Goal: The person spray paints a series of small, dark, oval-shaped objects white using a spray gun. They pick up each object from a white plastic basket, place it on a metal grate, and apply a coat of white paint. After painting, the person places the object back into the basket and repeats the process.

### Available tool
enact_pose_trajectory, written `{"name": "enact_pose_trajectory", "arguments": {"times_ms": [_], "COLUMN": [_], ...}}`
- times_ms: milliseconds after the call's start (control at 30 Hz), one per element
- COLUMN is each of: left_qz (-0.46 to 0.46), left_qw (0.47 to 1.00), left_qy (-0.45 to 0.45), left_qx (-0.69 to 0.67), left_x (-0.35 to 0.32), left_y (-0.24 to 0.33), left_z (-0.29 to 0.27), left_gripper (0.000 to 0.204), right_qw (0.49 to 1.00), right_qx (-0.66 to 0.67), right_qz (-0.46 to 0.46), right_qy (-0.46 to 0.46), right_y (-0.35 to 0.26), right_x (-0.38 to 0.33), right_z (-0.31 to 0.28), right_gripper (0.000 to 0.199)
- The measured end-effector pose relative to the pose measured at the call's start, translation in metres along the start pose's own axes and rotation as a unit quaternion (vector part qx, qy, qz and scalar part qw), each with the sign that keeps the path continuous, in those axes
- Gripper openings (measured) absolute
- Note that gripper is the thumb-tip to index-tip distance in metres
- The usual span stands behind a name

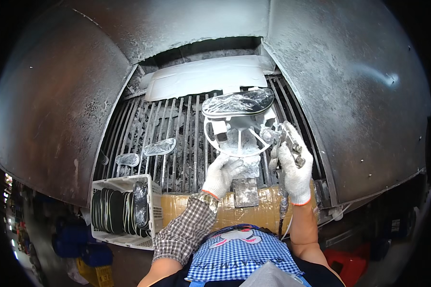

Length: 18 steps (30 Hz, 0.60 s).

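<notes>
L hand at white wheel, ctr frame, can't tell if pinching; R hand curled round spray gun, ctr-rt.

A rack of long metal bars carries the things. The bars are dark, with white dust on them. Well past the left fingers, at the far end, a big white sheet lies across the bars. Out to the left of those fingers, two small oval pads in shiny wrap lie just beside each other. A white wheel is over the bars, between the left and right fingers; its foot is hard to see. Nearer than the left fingers, a brown strip runs along the front edge, with a grey block on it.
</notes>
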<state>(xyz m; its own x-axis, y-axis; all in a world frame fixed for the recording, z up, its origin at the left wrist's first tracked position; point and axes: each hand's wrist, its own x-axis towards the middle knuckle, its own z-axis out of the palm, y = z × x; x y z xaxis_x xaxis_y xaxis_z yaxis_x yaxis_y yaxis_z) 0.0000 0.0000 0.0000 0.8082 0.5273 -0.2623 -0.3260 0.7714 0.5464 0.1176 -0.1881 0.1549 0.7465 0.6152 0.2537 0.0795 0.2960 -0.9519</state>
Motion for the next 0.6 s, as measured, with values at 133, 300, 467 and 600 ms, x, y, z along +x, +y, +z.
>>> {"name": "enact_pose_trajectory", "arguments": {"times_ms": [133,300,467,600], "left_qz": [0.014,0.008,0.012,0.025], "left_qw": [1.0,1.0,0.999,0.999], "left_qy": [0.007,0.024,0.028,0.032], "left_qx": [-0.004,-0.017,-0.017,-0.004], "left_x": [-0.007,-0.004,0.002,-0.002], "left_y": [0.006,0.01,0.013,0.021], "left_z": [0.013,0.001,-0.012,-0.011], "left_gripper": [0.038,0.036,0.038,0.038], "right_qw": [1.0,0.999,0.999,0.998], "right_qx": [0.001,0.019,0.021,0.02], "right_qz": [-0.009,-0.009,-0.003,0.001], "right_qy": [0.021,0.032,0.05,0.061], "right_y": [-0.006,-0.006,-0.007,-0.009], "right_x": [-0.002,-0.003,-0.003,-0.004], "right_z": [-0.003,-0.011,-0.017,-0.023], "right_gripper": [0.054,0.054,0.056,0.056]}}
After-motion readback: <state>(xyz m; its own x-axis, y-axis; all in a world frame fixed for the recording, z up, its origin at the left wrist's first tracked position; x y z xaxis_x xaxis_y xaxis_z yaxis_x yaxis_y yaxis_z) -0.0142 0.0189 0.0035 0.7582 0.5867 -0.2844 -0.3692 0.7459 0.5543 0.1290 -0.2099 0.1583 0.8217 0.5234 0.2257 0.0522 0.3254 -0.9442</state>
